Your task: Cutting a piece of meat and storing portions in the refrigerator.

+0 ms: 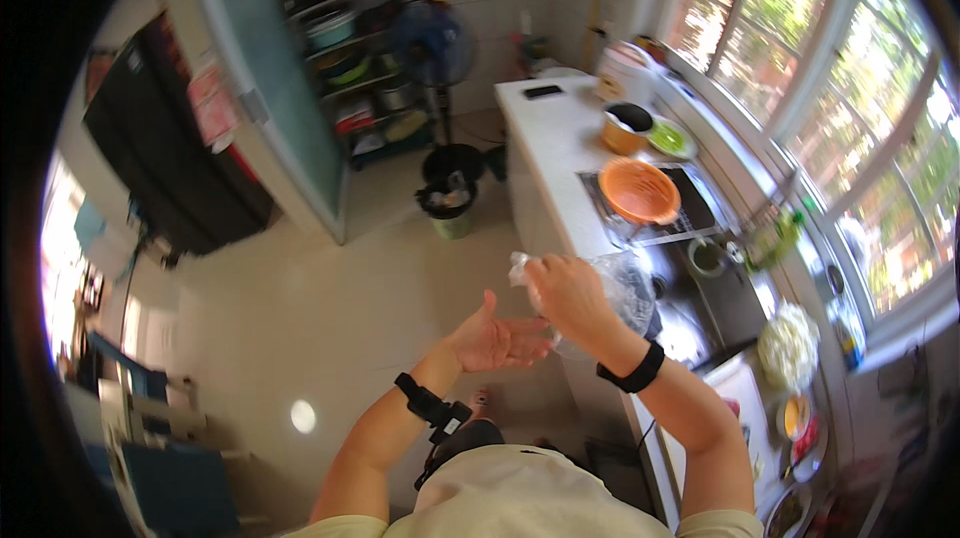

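A crumpled clear plastic bag hangs from my right hand, whose fingers are closed around its gathered top. Just left of and below it, my left hand is spread, palm showing, with its fingertips near the lower side of the bag. Whether those fingertips touch the plastic, I cannot tell. Both hands are in front of the counter edge by the sink. Past them, an orange plastic colander sits over the black cooktop.
The white counter bears a phone, an orange pot, a plate with green slices and a rice cooker. Shredded pale vegetable lies near a white cutting board. A lined trash bin stands on the floor.
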`<state>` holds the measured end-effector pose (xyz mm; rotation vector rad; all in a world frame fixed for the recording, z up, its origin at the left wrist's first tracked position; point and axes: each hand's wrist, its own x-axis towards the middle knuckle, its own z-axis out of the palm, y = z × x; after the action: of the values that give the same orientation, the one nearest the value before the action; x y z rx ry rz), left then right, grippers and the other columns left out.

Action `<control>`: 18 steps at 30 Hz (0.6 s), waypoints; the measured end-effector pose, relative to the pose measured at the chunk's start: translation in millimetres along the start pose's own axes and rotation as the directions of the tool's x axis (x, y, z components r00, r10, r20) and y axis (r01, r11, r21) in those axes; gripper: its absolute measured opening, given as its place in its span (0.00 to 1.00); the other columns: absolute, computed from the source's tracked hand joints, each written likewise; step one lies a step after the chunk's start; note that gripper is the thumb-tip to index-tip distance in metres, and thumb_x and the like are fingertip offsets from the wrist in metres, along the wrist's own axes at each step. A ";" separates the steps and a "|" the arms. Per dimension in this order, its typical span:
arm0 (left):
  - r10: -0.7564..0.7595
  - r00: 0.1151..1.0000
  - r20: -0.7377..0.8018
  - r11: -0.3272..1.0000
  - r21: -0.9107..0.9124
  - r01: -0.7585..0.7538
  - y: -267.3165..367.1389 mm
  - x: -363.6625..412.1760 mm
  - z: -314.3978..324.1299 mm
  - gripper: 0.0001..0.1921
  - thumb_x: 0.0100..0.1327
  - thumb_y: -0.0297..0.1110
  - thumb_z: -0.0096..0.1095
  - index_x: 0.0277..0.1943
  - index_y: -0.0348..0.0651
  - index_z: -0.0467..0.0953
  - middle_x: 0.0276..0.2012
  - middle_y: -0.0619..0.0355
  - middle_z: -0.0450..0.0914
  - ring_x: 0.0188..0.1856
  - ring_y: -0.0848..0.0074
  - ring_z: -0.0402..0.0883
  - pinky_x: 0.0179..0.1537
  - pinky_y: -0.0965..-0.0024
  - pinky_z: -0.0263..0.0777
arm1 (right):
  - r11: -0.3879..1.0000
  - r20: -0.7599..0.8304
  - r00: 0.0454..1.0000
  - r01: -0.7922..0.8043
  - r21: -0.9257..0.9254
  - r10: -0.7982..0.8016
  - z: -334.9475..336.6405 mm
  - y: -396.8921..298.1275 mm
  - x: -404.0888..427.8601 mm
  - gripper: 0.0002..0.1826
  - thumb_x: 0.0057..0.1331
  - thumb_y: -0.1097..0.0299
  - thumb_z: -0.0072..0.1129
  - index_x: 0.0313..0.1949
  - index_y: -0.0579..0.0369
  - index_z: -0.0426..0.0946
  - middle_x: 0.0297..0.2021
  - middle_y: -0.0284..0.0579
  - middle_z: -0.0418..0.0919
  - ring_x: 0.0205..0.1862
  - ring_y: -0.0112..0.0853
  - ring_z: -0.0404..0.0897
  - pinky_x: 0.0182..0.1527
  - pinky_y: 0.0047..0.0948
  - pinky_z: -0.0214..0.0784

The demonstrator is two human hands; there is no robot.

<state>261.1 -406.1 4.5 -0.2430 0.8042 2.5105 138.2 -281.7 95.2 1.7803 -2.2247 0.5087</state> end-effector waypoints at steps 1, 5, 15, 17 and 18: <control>0.124 0.992 0.027 0.984 -0.132 -0.119 3.2 -10.3 -3.4 0.47 0.49 0.74 0.21 0.57 0.39 0.58 0.52 0.50 0.67 0.56 0.63 0.64 0.50 0.64 0.62 | 0.990 -0.083 0.987 0.130 -0.048 -0.134 13.0 -19.6 15.7 0.07 0.48 0.68 0.51 0.28 0.51 0.67 0.25 0.39 0.69 0.29 0.34 0.73 0.29 0.31 0.64; 0.594 0.804 -0.029 0.673 -0.531 -0.516 32.3 -81.0 -20.6 0.38 0.55 0.67 0.35 0.53 0.39 0.63 0.50 0.46 0.67 0.53 0.61 0.65 0.54 0.61 0.58 | 0.900 -0.175 0.883 0.423 -0.103 -0.435 66.8 -99.8 63.2 0.12 0.48 0.70 0.49 0.34 0.52 0.66 0.24 0.40 0.69 0.29 0.36 0.72 0.32 0.30 0.63; 0.690 0.168 -0.704 0.330 0.099 -0.939 52.4 -267.2 -160.1 0.06 0.59 0.32 0.51 0.33 0.39 0.70 0.24 0.60 0.69 0.24 0.76 0.68 0.37 0.66 0.68 | 0.862 0.075 0.865 0.479 0.167 -0.496 203.9 -199.1 166.1 0.16 0.49 0.72 0.51 0.41 0.49 0.67 0.29 0.36 0.73 0.33 0.34 0.73 0.45 0.51 0.55; 0.635 0.159 -0.756 0.627 0.384 -0.678 45.1 -300.7 -184.5 0.08 0.56 0.31 0.53 0.35 0.35 0.70 0.23 0.57 0.70 0.26 0.74 0.70 0.34 0.69 0.66 | 0.831 0.174 0.813 0.536 0.148 -0.555 219.6 -215.6 198.0 0.16 0.49 0.70 0.52 0.40 0.47 0.68 0.30 0.35 0.72 0.35 0.33 0.72 0.46 0.53 0.53; 0.628 0.141 -0.765 0.621 0.384 -0.684 47.5 -319.9 -190.0 0.08 0.56 0.31 0.53 0.35 0.35 0.70 0.23 0.57 0.70 0.26 0.74 0.70 0.34 0.69 0.66 | 0.819 0.270 0.776 0.563 0.112 -0.570 226.0 -226.6 212.8 0.15 0.49 0.69 0.52 0.39 0.45 0.69 0.31 0.34 0.72 0.37 0.32 0.71 0.47 0.54 0.51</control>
<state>517.4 -678.0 -27.3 -1.6545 1.4783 3.1861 316.9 -608.9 1.3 2.5350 -1.6802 0.1429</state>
